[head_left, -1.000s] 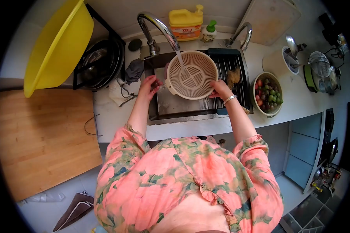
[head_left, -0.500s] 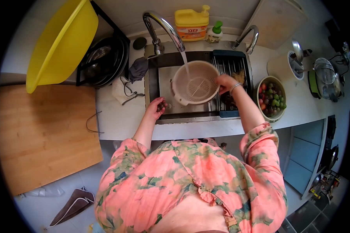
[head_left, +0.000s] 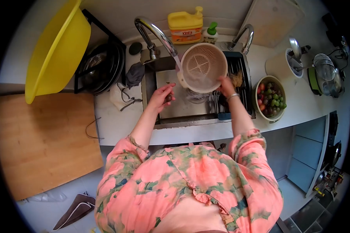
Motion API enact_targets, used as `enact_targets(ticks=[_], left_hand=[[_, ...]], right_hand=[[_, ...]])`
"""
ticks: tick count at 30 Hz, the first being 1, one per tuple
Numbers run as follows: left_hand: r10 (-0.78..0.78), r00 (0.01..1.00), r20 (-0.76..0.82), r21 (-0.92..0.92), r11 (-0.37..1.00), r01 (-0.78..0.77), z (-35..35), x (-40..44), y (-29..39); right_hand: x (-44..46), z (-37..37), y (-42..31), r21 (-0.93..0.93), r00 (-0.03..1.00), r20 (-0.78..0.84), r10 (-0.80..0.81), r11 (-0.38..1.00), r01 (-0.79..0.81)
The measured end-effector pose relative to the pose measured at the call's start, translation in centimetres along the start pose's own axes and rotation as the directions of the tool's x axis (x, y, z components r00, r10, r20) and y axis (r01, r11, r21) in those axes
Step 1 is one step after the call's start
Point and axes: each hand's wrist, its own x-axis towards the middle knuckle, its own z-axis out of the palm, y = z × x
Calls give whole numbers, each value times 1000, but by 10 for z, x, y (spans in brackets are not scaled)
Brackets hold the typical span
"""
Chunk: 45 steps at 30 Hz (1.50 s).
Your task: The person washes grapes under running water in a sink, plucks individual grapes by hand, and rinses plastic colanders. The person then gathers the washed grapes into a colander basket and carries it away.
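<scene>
My right hand grips the lower right rim of a beige strainer basket, which is tilted above the sink. Water from the left faucet runs at the basket's left edge, and some drains beneath it. Over the sink's left part, my left hand has its fingers curled around small dark things that look like grapes, mostly hidden by the fingers. A black drying rack spans the sink's right side, with a brown scrubber on it.
A bowl of red and green fruit stands right of the sink. Behind are a yellow detergent jug and a green-topped pump bottle. At left are a wooden board, a yellow basin and dark pans.
The basket has been lowered and filled slightly, then lifted and tilted to the right of the stream. My left hand has moved from the sink's left edge further over the sink.
</scene>
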Motion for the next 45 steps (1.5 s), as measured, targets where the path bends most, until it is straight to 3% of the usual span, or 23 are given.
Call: enact_targets(ticks=[2,4,6,9,10,12,14,16,17,18,20,26,27,29,30,32,35,38,41,42,43,44,45], left_hand=[[49,998,-43,31,998,-48,-10,-8,16],[22,995,-96,-6,1000,-22,-35,-8,19],[-53,966,-254,-124,992,22,-58,-5,10],[-156,953,-258,-141,982,123,-72,20,-30],[-229,935,-272,-123,972,202,-67,29,-43],[-282,935,-214,-112,958,264,-49,47,-68],[-316,929,-192,-136,946,293,-26,70,-88],[-326,930,-168,-143,942,305,4,83,-89],[-332,930,-154,-139,940,313,19,90,-86],[-332,931,-149,-145,939,312,34,97,-83],[-319,939,-128,-229,931,285,60,113,-73],[-128,956,-264,-340,940,32,100,134,-16],[-124,955,-268,-342,939,26,92,143,-17],[171,957,-235,-374,893,-252,67,164,-25],[176,955,-239,-373,891,-258,60,158,-19],[83,967,-239,-694,682,-230,38,135,-7],[149,972,-180,-592,773,-228,-28,130,-15],[85,924,-372,-545,786,-292,3,97,11],[197,934,-297,-464,825,-321,18,105,4],[247,941,-230,-463,823,-329,22,107,2],[232,965,-122,-546,796,-261,17,107,4],[233,965,-116,-552,793,-258,20,109,4],[207,954,-217,-533,794,-293,31,99,16]], right_hand=[[24,26,46,328,967,28,252,912,-247],[24,54,51,351,895,273,354,829,-435],[14,58,33,348,876,305,374,813,-468],[-2,42,-19,-358,873,131,469,844,-399],[-8,40,-36,-368,875,120,469,840,-399],[-13,40,-59,-716,926,21,378,652,-250],[-22,46,-80,-803,944,-20,330,557,-212],[-38,56,-101,-975,988,152,-42,156,157],[-44,62,-107,-972,965,235,-116,-54,230],[-52,73,-113,-972,965,235,-114,-62,229],[-69,96,-129,-978,941,91,-326,-210,21],[-101,91,-177,-978,874,60,-483,-204,-46],[-97,78,-180,-989,857,37,-514,-141,-42],[-103,62,-191,-999,839,-3,-544,-42,-31],[-95,50,-188,-997,854,-72,-516,60,-47],[-78,35,-166,-980,866,-56,-497,192,46],[-60,42,-132,-935,930,-99,-354,353,35],[-66,41,-126,-957,920,-47,-388,280,69],[-76,31,-138,-878,953,-188,-237,475,-56],[-75,25,-136,-929,931,-141,-337,371,-6],[-73,22,-133,-900,950,-180,-257,432,-54],[-71,19,-132,-867,961,-212,-176,487,-102],[-64,16,-121,-904,950,-198,-241,419,-82]])
